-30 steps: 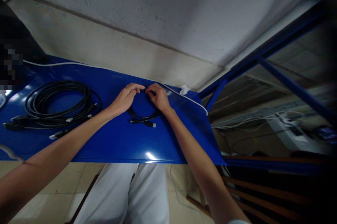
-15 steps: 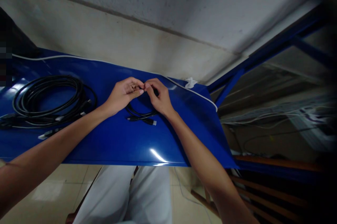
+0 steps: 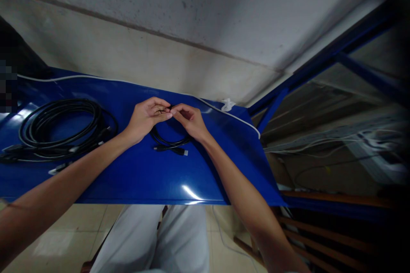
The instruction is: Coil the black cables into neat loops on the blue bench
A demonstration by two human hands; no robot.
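Observation:
A small coil of black cable [image 3: 169,141] lies on the blue table top [image 3: 144,174], its two plug ends pointing right near the front of the coil. My left hand [image 3: 145,117] and my right hand [image 3: 188,120] meet at the far side of that coil. Both pinch the cable's top strands between thumb and fingertips, so both hands are closed on it. The part of the coil under my fingers is hidden.
A larger bundle of black cables [image 3: 60,127] lies at the left of the table. A white cord [image 3: 230,115] runs along the table's back edge to a white clip [image 3: 228,104]. A wall stands behind; blue frame bars [image 3: 320,68] rise on the right.
My hands have stayed on the small coil; the fingertips have drawn closer together at its top. The camera has shifted slightly.

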